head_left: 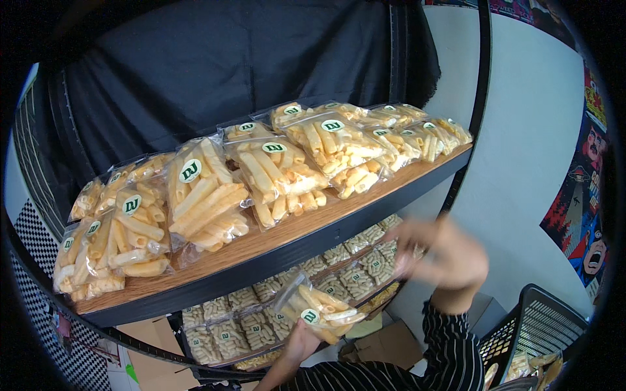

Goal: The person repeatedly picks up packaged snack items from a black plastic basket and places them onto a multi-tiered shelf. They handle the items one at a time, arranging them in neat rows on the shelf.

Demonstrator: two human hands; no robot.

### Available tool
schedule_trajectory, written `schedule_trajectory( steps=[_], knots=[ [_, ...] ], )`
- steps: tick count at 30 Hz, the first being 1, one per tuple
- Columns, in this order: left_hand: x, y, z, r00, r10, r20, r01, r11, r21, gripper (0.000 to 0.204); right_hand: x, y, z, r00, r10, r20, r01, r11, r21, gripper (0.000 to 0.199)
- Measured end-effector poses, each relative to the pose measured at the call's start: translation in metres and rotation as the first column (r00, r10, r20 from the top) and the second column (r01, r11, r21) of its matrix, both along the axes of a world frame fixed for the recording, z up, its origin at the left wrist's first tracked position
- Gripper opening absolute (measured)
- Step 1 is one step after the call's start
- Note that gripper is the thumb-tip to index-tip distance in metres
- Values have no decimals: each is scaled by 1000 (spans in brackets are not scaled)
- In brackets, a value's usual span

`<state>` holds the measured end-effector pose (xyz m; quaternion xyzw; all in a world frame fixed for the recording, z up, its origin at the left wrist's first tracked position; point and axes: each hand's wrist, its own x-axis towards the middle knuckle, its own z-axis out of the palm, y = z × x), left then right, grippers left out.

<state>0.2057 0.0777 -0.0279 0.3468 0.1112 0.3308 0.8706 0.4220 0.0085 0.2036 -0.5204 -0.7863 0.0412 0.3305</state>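
Snack bag [317, 311], clear, yellow sticks: gripped in my left hand [297, 345], lower centre. Right hand [447, 257] blurred, grip unreadable. Upper shelf [274, 251] stocked; lower shelf [228, 365] partly filled; basket [544, 326] holds more.

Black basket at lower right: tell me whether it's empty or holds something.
Not empty. The black basket holds a few clear snack bags low inside, showing through its mesh wall; how full it is cannot be told, since the frame cuts it off.
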Motion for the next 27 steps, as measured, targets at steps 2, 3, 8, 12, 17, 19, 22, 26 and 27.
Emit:
schedule_trajectory(
  steps=[2,3,8,12,17,19,22,26,27],
  knots=[
    [8,-5,4,998,-42,43,35,988,152,68,-22,-15,-35,968,45,246,-2,985,-172,57],
    [12,-8,6,996,-64,55,50,973,225,71,-32,-11,-46,959,128,252,-45,949,-311,62],
    [13,-4,-14,991,-63,120,6,907,421,78,-19,4,-67,904,414,-107,-421,816,-396,62],
    [24,-3,-26,976,-99,194,3,896,444,75,39,-36,-18,891,404,-206,-400,914,64,57],
    [10,-1,-21,987,-158,15,145,937,317,69,63,14,46,812,-198,-548,422,848,320,61],
    [8,0,-22,983,-184,-10,179,941,288,66,78,42,61,760,-448,-470,570,808,152,66],
    [3,-2,-22,987,-144,-64,156,946,282,66,74,68,74,734,-588,-340,598,797,-87,74],
    [-4,-2,-31,990,-88,-113,117,952,282,68,70,86,73,752,-636,-172,624,771,-125,78],
    [-6,-2,-36,991,-86,-104,112,957,269,67,70,99,71,720,-666,-195,651,746,-143,75]
  ],
)
